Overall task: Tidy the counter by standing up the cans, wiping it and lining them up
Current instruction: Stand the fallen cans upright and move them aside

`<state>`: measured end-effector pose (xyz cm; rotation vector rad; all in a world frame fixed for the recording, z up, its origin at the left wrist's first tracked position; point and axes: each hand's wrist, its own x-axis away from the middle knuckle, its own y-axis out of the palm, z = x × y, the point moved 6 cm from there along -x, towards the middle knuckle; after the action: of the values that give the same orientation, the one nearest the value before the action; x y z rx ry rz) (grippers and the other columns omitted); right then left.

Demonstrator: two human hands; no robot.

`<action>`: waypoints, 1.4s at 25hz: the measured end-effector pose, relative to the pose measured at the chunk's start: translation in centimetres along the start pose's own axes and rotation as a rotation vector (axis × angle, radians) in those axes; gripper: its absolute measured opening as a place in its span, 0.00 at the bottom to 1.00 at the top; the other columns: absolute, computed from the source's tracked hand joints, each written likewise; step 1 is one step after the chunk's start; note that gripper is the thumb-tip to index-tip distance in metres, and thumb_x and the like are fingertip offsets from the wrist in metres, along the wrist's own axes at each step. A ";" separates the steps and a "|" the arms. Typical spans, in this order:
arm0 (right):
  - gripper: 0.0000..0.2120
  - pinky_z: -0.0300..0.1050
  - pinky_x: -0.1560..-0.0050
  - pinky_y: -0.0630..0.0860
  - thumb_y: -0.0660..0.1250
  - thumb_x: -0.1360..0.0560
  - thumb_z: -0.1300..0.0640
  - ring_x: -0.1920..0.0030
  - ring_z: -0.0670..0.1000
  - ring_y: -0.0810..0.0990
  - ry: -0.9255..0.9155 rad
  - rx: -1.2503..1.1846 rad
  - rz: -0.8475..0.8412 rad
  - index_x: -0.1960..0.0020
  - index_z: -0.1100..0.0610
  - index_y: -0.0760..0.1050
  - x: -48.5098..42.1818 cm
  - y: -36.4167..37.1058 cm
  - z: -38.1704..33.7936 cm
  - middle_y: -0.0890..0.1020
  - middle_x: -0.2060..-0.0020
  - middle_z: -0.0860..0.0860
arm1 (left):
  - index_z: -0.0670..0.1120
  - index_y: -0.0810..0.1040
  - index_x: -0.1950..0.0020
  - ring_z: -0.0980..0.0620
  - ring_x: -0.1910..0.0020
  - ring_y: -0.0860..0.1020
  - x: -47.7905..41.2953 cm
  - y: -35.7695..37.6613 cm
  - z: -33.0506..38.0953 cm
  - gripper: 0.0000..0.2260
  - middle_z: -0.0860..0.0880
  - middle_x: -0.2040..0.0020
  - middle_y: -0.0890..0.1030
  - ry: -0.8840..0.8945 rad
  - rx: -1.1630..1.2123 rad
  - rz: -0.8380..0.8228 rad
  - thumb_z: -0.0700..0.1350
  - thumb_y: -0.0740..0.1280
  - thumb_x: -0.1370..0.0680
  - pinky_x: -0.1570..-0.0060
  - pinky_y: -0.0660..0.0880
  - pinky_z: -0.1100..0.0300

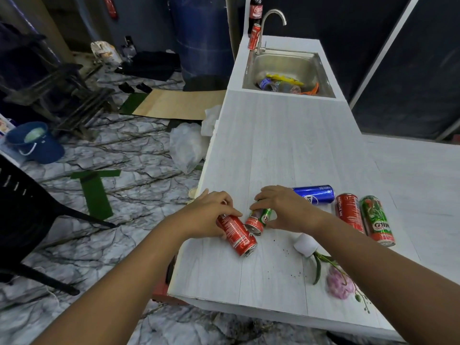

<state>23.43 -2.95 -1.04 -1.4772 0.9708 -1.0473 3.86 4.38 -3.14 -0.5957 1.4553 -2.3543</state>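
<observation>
Several cans lie on their sides on the white counter (286, 150). My left hand (211, 212) grips a red can (237, 236) near the counter's left edge. My right hand (283, 207) grips a green and red can (258, 220) right beside it. Behind my right hand lies a blue can (317, 194). To the right lie another red can (349, 215) and a green Milo can (377, 220), side by side. A white paper roll (305, 245) lies under my right forearm. Dark crumbs (286, 252) speckle the counter near the front.
A pink artificial flower (337, 285) with a green stem lies at the counter's front right. A steel sink (288, 68) holding bottles and wrappers sits at the far end, with a red can (254, 37) and a cola bottle (256, 13) by the tap. The counter's left edge drops to the floor.
</observation>
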 end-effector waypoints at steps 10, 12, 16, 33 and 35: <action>0.26 0.48 0.35 0.78 0.79 0.27 0.41 0.39 0.48 0.84 0.092 -0.100 0.163 0.32 0.47 0.81 1.2 0.6 -1.4 0.86 0.39 0.45 | 0.69 0.71 0.36 0.65 0.41 0.68 3.6 1.8 -1.2 0.25 0.66 0.42 0.75 -0.076 0.111 0.101 0.58 0.78 0.29 0.40 0.65 0.63; 0.26 0.47 0.38 0.80 0.79 0.27 0.40 0.41 0.47 0.84 0.146 -0.143 0.229 0.32 0.47 0.81 2.0 0.4 -1.5 0.86 0.39 0.45 | 0.70 0.71 0.37 0.68 0.39 0.67 4.5 2.0 -1.4 0.25 0.67 0.42 0.74 -0.092 0.153 0.142 0.60 0.77 0.29 0.42 0.64 0.66; 0.28 0.41 0.45 0.82 0.78 0.28 0.38 0.46 0.42 0.83 0.267 -0.362 0.318 0.31 0.46 0.79 3.8 0.5 -1.4 0.85 0.42 0.42 | 0.70 0.73 0.37 0.68 0.38 0.71 6.3 2.3 -1.4 0.25 0.69 0.41 0.74 -0.156 0.331 0.227 0.63 0.79 0.31 0.43 0.72 0.63; 0.19 0.35 0.47 0.82 0.83 0.28 0.53 0.44 0.42 0.86 0.545 -1.175 0.811 0.40 0.45 0.83 16.8 -3.2 4.8 0.88 0.45 0.40 | 0.63 0.74 0.25 0.62 0.35 0.78 -0.8 1.4 9.7 0.28 0.66 0.36 0.77 -0.058 0.866 0.329 0.60 0.78 0.23 0.39 0.81 0.62; 0.19 0.33 0.47 0.81 0.83 0.28 0.54 0.45 0.41 0.86 0.562 -1.182 0.851 0.40 0.45 0.83 19.2 -3.8 6.6 0.88 0.46 0.39 | 0.63 0.74 0.25 0.60 0.35 0.79 -2.9 1.5 12.3 0.28 0.65 0.36 0.77 -0.049 0.876 0.303 0.62 0.76 0.23 0.43 0.83 0.59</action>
<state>35.52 -18.73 4.41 -1.3179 2.6155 -0.1531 12.59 -4.36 -0.15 -0.1696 0.3451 -2.3781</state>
